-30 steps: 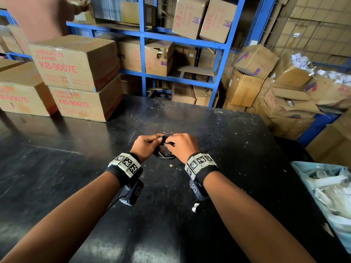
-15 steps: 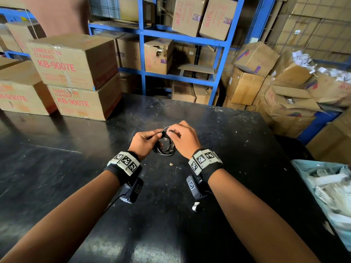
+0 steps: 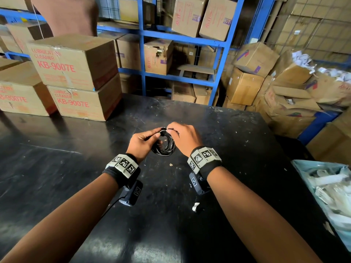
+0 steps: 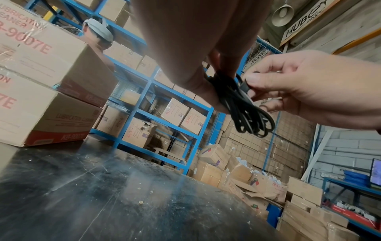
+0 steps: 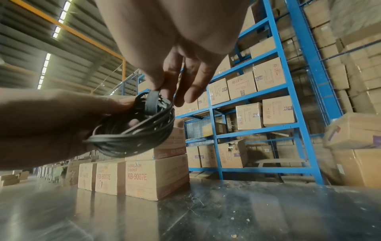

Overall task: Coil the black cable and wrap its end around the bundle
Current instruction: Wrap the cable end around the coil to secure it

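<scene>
Above the dark surface (image 3: 76,186) at frame centre, the left hand (image 3: 141,143) grips the coiled cable (image 3: 164,147) steady while the right hand (image 3: 185,138) pinches its end for wrapping.

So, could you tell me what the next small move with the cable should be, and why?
Probably the right hand should carry the cable's end once more around the coiled black cable and pull it snug. The left hand grips the loops together above the table, and the right hand's fingertips pinch the end beside the top of the bundle, so the wrap looks unfinished.
</scene>
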Demonstrator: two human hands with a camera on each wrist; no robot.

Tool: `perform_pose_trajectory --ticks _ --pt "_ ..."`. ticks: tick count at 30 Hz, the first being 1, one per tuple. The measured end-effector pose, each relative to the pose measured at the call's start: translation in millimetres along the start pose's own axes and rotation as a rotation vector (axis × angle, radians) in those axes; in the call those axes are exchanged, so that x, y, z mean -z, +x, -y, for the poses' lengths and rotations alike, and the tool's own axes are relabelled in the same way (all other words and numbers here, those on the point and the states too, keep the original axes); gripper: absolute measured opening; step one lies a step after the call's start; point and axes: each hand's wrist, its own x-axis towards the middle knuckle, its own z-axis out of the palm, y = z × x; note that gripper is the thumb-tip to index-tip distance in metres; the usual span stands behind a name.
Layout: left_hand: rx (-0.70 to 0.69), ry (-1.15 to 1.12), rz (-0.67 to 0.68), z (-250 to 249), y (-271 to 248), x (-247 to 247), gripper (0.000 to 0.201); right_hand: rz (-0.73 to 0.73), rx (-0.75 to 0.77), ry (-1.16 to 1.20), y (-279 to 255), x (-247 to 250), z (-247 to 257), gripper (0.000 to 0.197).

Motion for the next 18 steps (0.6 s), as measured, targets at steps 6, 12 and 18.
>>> perform_pose_trajectory --ticks 6,12,18 --pt "0.0 -0.005 0.085 -5 -4 2 0.028 0.045 -0.165 0.241 8 4 -3 0.009" --pt "-0.004 -0.002 0.18 -7 -6 8 0.03 0.234 -0.182 0.329 15 8 -11 0.013" --pt "-0.024 0.011 0.224 -13 -6 7 0.031 0.275 -0.236 0.487 13 10 -10 0.007"
